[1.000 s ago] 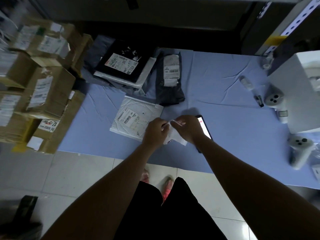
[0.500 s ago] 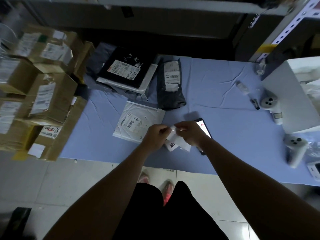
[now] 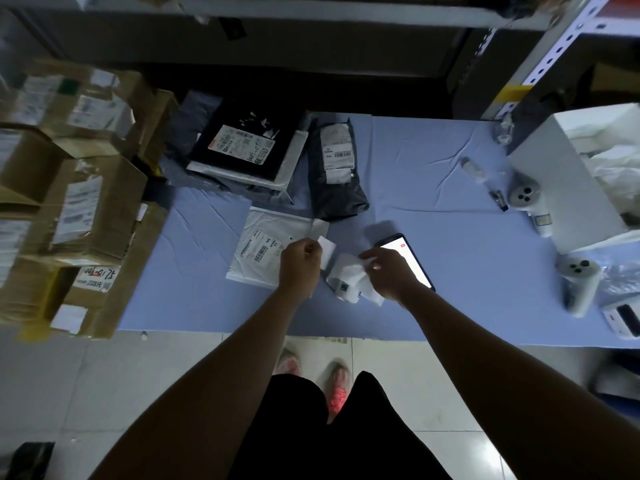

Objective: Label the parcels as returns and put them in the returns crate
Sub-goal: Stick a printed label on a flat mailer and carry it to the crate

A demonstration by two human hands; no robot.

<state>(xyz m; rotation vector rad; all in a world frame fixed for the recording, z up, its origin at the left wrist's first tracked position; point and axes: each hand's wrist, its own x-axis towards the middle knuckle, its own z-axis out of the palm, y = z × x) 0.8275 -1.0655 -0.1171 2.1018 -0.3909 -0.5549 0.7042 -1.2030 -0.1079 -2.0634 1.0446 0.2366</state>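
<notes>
Against half a second ago: no longer joined over the strip; now parted. Left hand [image 3: 299, 263] pinching a small white label [image 3: 327, 249], lifted free; right hand [image 3: 388, 268] gripping the crumpled backing strip [image 3: 349, 282], just beside the label at its 4 o'clock. Reads as peel complete; sticking not yet done; crating not yet done. White parcel [image 3: 266, 244] flat on the blue table cloth [image 3: 433, 188], at 9 o'clock of the left hand, one corner hidden beneath the knuckles; contact between hand and parcel not determinable. Label long axis roughly 12–6, leaning slightly toward 11–5; pinched at its 9 o'clock edge; printed face or adhesive face not determinable. White parcel near-square and tilted; folded flap edge toward 12–1; shipping print running about 1–7. Grey parcel [image 3: 337, 171] at 12 o'clock of the hands, long axis 12–6; black parcel [image 3: 242, 143] at 11 o'clock. Lit phone [image 3: 412, 258] at 3 o'clock of the right hand, partly under it. White open box [image 3: 561, 174] at 3 o'clock on the table, well apart; probably the returns crate, unconfirmed.
</notes>
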